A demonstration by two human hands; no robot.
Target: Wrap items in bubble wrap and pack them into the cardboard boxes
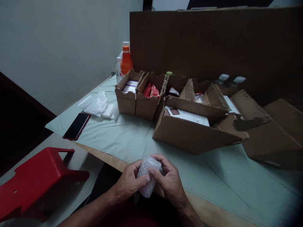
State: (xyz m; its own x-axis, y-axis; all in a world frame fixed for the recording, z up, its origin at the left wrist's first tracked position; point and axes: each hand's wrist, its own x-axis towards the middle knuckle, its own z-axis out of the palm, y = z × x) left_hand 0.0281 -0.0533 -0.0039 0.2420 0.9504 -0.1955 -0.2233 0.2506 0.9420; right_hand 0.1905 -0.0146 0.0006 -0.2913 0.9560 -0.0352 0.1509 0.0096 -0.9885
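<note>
Pale green sheeting covers the table [132, 138]. Left hand [129, 183] and right hand [169, 181] each close their grip around 1 bubble-wrapped bundle [148, 175] at the near edge; firm, even pressure should keep the wrap snug.

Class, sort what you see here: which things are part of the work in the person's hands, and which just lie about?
In hand: bubble-wrapped bundle, gripped by left hand and right hand.

Lying about: phone, bubble wrap pieces, orange bottle, cardboard boxes, red stool.
</note>
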